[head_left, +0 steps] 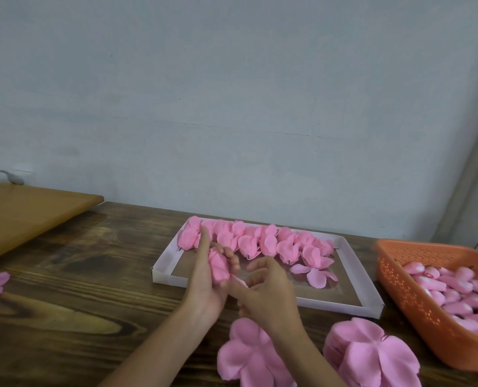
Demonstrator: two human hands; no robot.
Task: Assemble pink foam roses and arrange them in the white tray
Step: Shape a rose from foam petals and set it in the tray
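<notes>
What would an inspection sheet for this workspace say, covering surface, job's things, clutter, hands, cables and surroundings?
Surface: dark wooden table; lighter wooden board lies at its far left.
Job's things: white tray with finished roses along its far side and a loose petal piece; orange basket of pink buds; two petal stacks at the near edge.
Clutter: nothing seen.
Hands: left hand holds a partly made rose; right hand is at its lower petal, grip unclear.
Cables: grey cable at far left.
Surroundings: pale wall.
</notes>
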